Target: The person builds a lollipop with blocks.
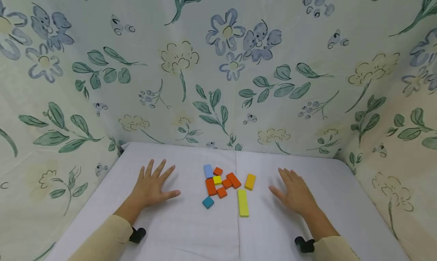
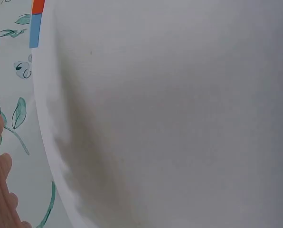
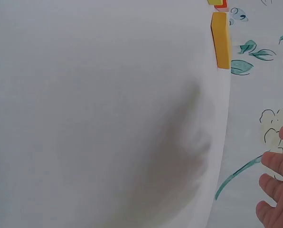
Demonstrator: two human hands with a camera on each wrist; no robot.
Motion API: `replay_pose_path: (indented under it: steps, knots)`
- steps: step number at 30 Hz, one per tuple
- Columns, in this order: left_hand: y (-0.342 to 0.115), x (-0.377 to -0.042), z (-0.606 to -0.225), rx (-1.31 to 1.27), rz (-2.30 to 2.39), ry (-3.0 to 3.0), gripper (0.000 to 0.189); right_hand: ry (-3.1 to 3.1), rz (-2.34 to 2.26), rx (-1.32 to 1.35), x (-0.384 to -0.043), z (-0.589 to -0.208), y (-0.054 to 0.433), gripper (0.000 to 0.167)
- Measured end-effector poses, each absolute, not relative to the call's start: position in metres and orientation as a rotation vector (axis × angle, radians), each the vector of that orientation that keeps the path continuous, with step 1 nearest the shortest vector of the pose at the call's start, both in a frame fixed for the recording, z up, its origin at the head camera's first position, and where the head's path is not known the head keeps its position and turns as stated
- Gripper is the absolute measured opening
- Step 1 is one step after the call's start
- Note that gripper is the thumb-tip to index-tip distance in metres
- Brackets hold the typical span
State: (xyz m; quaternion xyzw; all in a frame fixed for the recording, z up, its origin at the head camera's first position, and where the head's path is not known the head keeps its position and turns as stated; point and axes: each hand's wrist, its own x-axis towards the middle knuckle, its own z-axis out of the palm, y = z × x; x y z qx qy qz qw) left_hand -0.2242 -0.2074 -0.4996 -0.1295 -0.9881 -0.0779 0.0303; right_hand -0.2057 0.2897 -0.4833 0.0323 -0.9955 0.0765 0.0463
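Note:
My left hand (image 1: 152,186) is spread with straight fingers over the left part of the table, holding nothing. On the other side, my right hand (image 1: 296,191) hovers with its fingers extended, nothing in it. Between them lies a loose group of blocks: a light blue block (image 1: 208,171), several orange-red blocks (image 1: 211,187), a small yellow block (image 1: 217,180) and a teal block (image 1: 208,202). A long lime-yellow block (image 1: 243,203) and an amber block (image 1: 250,181) lie nearer my right hand. In the right wrist view, the amber block (image 3: 221,40) shows at the table's edge.
A white cloth covers the table (image 1: 184,230), with a crease running front to back. Floral curtains (image 1: 218,101) hang behind and at both sides. Black wrist straps (image 1: 137,235) sit at both sleeve cuffs.

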Motion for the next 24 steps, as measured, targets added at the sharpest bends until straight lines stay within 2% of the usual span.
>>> replay_pose_path:
  steps: [24]
  knots:
    - [-0.162,-0.215,-0.506,-0.474,-0.299,-3.050,0.099,-3.099,0.511,0.179,-0.196,-0.497,0.239,0.093]
